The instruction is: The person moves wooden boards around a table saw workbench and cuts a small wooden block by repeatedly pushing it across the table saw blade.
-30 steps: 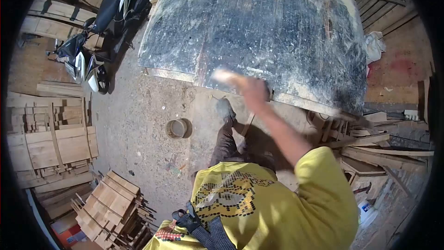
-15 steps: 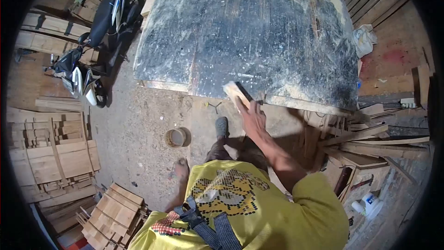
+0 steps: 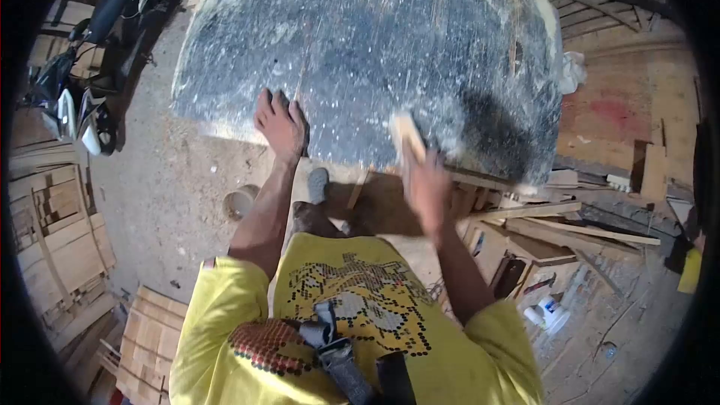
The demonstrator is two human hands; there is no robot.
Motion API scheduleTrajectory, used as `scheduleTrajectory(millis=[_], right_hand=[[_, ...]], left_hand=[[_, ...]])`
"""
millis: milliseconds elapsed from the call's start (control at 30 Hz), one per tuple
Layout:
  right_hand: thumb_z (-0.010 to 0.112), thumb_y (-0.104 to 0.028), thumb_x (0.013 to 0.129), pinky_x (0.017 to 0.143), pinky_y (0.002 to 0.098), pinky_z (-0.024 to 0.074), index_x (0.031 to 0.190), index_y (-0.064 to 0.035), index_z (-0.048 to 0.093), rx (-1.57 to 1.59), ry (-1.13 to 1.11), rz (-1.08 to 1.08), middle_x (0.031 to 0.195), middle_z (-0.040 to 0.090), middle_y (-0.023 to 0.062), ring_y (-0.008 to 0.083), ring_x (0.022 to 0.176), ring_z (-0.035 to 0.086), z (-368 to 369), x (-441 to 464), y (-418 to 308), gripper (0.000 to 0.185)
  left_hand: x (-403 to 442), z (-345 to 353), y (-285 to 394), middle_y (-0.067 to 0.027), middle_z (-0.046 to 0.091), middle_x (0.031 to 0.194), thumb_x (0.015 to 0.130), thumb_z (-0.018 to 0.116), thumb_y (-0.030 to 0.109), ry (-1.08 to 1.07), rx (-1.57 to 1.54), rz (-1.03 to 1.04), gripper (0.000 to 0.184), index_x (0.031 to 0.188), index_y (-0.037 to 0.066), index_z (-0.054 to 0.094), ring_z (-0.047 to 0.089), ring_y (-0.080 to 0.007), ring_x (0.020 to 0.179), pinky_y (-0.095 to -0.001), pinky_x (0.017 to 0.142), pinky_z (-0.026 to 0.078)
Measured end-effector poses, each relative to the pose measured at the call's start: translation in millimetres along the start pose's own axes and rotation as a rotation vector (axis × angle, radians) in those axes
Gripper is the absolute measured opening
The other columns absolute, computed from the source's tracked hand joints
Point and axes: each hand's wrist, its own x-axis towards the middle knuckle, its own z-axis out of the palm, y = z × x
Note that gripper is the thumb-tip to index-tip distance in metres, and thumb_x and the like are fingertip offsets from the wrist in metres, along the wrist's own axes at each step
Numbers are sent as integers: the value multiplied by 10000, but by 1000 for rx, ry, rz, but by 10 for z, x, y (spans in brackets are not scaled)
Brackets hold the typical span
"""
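Observation:
A broad dark tabletop, scuffed and streaked with pale dust, spreads in front of me. My left hand rests on its near edge, left of centre, with the fingers spread and nothing held. My right hand is blurred by motion and closed around a pale wooden brush at the near edge, right of centre. The brush is tilted, its far end over the tabletop; its underside is hidden now.
A motorcycle stands at the left. Stacked wooden panels lie at the lower left. A round bucket sits on the floor by my left forearm. Loose boards and a white container are at the right.
My left hand has come into view and onto the tabletop edge. My right hand has moved right and slightly down with the brush. The whole view has shifted.

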Motion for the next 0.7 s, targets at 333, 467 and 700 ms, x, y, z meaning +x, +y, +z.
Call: scheduleTrajectory(millis=[333, 467, 700], right_hand=[[645, -268, 981, 680, 449, 558, 1533, -221, 474, 33, 75, 28, 1103, 614, 234, 319, 853, 686, -253, 1266, -97, 579], [663, -202, 942, 725, 522, 563, 1569, -263, 413, 69, -178, 189, 1201, 581, 287, 397, 882, 692, -12, 129, -235, 678], [614, -215, 963, 791, 542, 564, 1591, -335, 364, 89, -122, 225, 1208, 551, 304, 454, 970, 667, -244, 821, -150, 687]], left_hand=[[-56, -25, -90, -226, 346, 1608, 1027, 508, 334, -110, 38, -51, 516, 1438, 22, 498, 299, -392, 1492, -569, 1201, 190], [-56, -8, -99, -239, 370, 1589, 1018, 530, 290, -101, 21, -57, 494, 1423, 6, 514, 312, -410, 1482, -564, 1202, 197], [-39, -69, -91, -239, 385, 1576, 1014, 531, 275, -89, -23, -40, 483, 1412, 1, 519, 316, -408, 1481, -557, 1206, 203]])
